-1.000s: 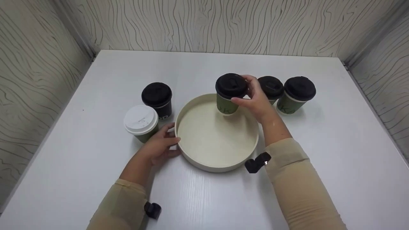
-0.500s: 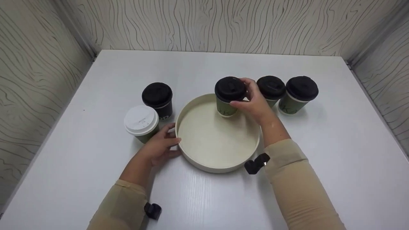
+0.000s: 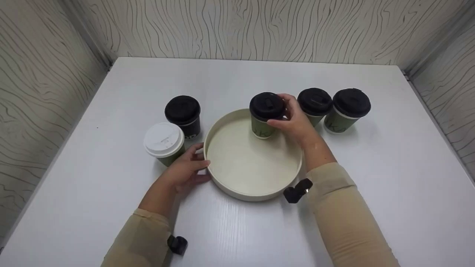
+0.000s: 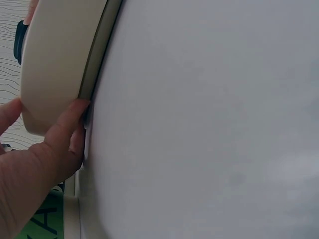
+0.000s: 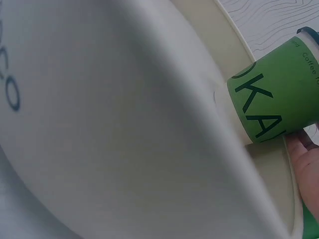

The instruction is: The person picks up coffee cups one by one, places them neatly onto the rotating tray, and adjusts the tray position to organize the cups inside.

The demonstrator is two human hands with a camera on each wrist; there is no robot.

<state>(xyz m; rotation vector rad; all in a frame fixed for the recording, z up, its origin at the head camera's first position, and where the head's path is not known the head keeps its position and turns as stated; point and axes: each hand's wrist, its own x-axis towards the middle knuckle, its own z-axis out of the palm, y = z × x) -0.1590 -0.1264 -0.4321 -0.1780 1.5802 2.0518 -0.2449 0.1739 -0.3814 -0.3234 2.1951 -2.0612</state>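
At one tray (image 3: 252, 163), right fingers (image 3: 279, 122) grasp one of five cups (image 3: 262, 128); left fingers (image 3: 200, 164) grip the tray.

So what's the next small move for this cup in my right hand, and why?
Probably settle that green cup onto the tray: your right hand grips it within the tray's walls, base contact is unclear, and your left hand holds the tray's side.

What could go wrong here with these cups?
The right hand grips its cup high, near the lid, so the cup might tip on release. That hand is also close to another black-lidded cup and could knock it. The left hand, holding the tray, is beside the white-lidded cup and might bump it.
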